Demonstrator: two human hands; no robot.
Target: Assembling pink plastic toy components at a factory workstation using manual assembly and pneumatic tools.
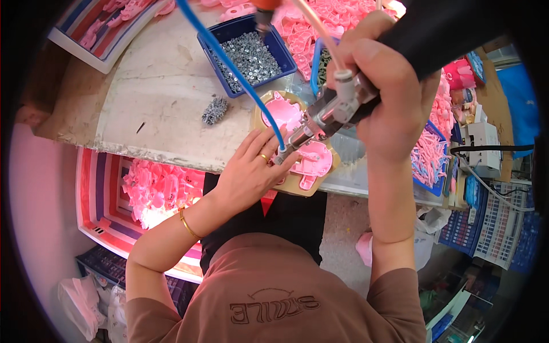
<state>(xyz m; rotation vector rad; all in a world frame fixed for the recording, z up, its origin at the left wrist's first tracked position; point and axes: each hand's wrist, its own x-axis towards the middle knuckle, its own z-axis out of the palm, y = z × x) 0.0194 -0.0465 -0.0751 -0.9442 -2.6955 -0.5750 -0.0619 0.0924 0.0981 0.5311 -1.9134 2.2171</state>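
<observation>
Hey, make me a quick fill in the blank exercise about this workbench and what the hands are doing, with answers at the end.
1. The metal-nosed tool is gripped by the person's ____ hand.
2. Near the tool's tip, the left hand wears a ring coloured ____.
3. The tan fixture holds plastic parts coloured ____.
4. The bin of small metal pieces is dark ____.

Answers: right; gold; pink; blue.

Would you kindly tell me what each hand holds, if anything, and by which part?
The right hand grips the black-bodied tool just behind its metal front; whether the left hand holds anything cannot be told.
</observation>
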